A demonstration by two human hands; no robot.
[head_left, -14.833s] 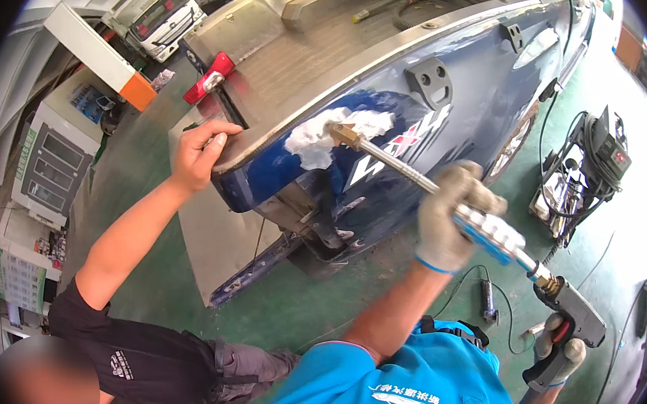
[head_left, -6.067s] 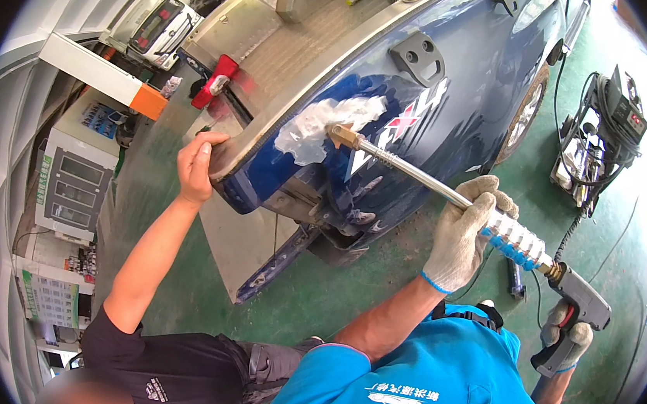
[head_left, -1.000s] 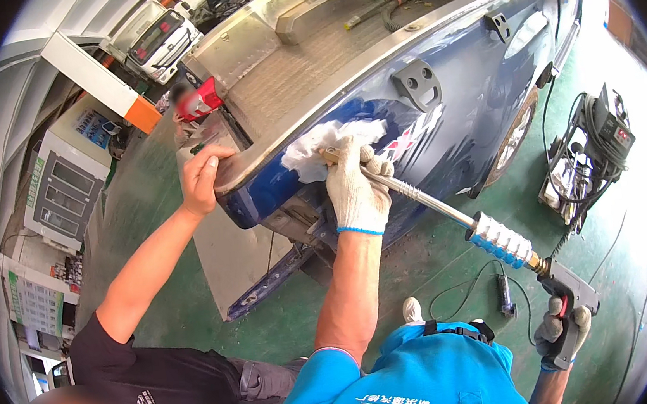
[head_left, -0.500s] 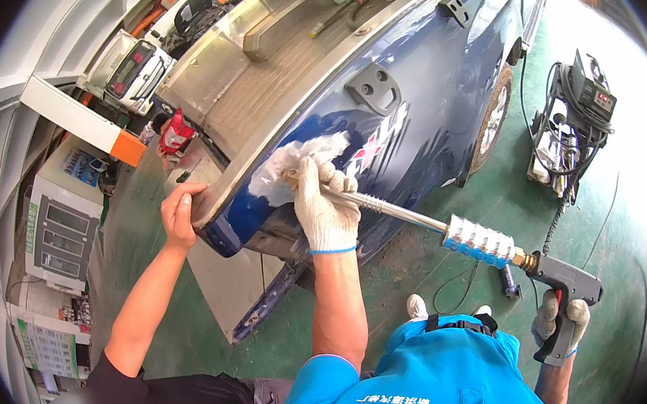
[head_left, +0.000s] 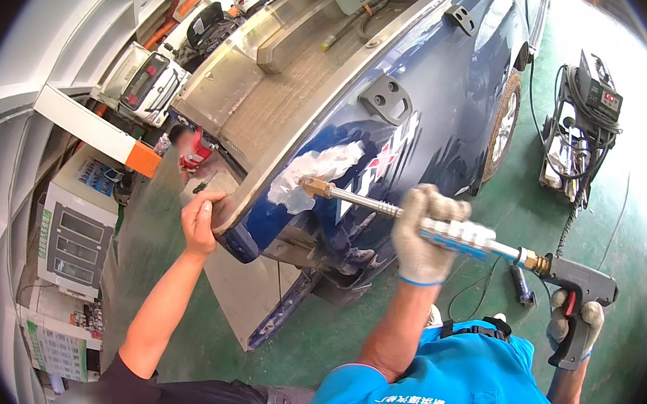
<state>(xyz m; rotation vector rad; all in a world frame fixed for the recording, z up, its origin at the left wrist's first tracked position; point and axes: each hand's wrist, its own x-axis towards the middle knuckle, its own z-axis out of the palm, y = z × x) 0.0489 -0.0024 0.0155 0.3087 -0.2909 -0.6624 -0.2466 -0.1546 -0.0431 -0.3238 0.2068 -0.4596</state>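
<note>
A slide-hammer dent puller (head_left: 366, 199) with a pistol handle spans from the truck's side panel to my right. Its brass-coloured tip (head_left: 314, 188) meets the bare, sanded metal patch (head_left: 291, 186) on the blue panel (head_left: 263, 222). My left hand (head_left: 424, 235), in a white knitted glove, is closed around the near end of the ribbed sliding weight (head_left: 463, 237). My right hand (head_left: 580, 323), also gloved, grips the black pistol handle (head_left: 582, 278) by its red trigger. Whether a finger presses the trigger I cannot tell.
At left a co-worker's bare hand (head_left: 199, 222) rests on the truck bed's corner. A welding machine (head_left: 597, 90) with coiled cables stands on a cart at right, its hose reaching the handle. Cables and a dark tool (head_left: 524, 285) lie on the green floor.
My left hand has moved from the puller's tip back to the sliding weight. My right hand keeps the handle. The tip still touches the bare patch.
</note>
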